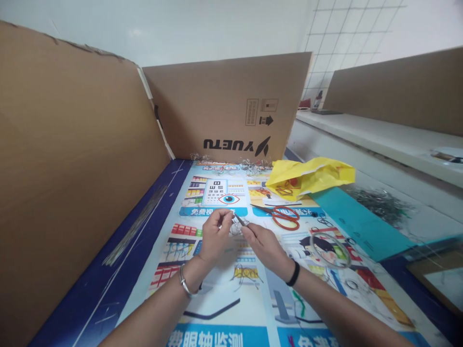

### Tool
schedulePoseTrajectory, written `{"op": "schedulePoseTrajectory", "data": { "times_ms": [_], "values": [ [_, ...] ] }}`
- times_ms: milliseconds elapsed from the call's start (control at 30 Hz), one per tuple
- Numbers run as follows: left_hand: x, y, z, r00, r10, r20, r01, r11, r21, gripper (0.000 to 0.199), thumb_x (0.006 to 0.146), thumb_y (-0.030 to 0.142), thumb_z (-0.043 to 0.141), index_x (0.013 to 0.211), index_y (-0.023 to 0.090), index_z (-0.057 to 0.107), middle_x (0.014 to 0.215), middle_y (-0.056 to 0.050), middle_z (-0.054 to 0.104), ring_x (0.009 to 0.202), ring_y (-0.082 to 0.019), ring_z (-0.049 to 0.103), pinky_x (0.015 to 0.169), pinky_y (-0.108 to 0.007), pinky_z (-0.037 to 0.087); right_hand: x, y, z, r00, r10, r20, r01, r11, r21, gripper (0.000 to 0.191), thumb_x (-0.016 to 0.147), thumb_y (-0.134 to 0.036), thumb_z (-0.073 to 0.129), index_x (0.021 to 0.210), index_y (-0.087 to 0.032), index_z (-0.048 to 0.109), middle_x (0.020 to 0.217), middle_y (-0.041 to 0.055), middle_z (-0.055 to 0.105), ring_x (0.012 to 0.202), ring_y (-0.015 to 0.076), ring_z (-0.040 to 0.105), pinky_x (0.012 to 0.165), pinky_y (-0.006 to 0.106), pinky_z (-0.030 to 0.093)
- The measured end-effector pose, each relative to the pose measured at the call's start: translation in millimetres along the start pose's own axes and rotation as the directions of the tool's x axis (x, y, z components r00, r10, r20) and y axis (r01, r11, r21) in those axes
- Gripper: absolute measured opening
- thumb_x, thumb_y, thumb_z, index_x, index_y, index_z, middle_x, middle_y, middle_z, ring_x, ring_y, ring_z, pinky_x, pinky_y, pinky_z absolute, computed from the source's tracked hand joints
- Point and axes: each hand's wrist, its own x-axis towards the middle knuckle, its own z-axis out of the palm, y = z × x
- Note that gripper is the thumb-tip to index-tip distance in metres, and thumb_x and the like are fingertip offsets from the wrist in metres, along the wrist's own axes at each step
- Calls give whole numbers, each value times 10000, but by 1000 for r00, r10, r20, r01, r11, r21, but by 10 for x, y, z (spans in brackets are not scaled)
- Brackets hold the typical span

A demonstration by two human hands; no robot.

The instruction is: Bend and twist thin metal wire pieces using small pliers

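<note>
My left hand, with a silver bangle at the wrist, is closed in a pinch on something too small to make out. My right hand, with a black band at the wrist, is wrapped round a slim dark pointed tool, whose tip reaches close to the left fingertips. Thin wire loops show between and behind the hands. Orange-handled scissors lie just beyond my right hand. Below the hands, more thin wire loops rest on the printed poster.
A yellow bag lies at the back right beside a teal sheet. A clear round ring is right of my right hand. Wire heaps lie far right, thin strips left. Cardboard panels stand behind and left.
</note>
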Motion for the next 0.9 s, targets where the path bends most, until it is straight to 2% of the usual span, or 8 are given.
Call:
{"op": "schedulePoseTrajectory", "data": {
  "times_ms": [333, 467, 700, 900],
  "values": [
    [-9, 11, 10, 1000, -17, 1, 17, 1000, -14, 186, 822, 342, 512, 817, 175, 594, 763, -13, 626, 719, -121, 566, 704, -246, 451, 11, 8, 2, 1000, 6, 1, -6, 1000, 0, 433, 902, -515, 262, 691, -194, 462, 652, 3, 548, 608, 133, 476, 542, 222, 290],
    [6, 15, -10, 999, -2, 53, 3, 1000, -17, 194, 818, 336, 513, 851, 178, 620, 792, -22, 637, 731, -130, 576, 693, -250, 453, 23, 18, -9, 999, 34, 12, -34, 999, -39, 457, 902, -525, 240, 681, -194, 464, 632, 8, 550, 595, 137, 483, 531, 223, 283],
    [56, 45, -85, 986, 79, 147, -89, 994, 66, 194, 838, 305, 486, 818, 185, 637, 760, -23, 617, 735, -137, 569, 689, -256, 443, 29, 25, -37, 999, 3, 36, 7, 962, -274, 460, 918, -497, 229, 726, -188, 511, 641, 24, 595, 586, 148, 523, 521, 240, 250],
    [68, 42, -136, 970, 130, 206, -150, 985, 85, 200, 860, 296, 454, 774, 185, 597, 732, -11, 593, 709, -128, 547, 670, -246, 430, 25, -7, -122, 998, -48, 40, 61, 898, -436, 437, 923, -476, 261, 776, -180, 549, 740, 44, 641, 649, 159, 574, 531, 250, 249]
  ]
}}
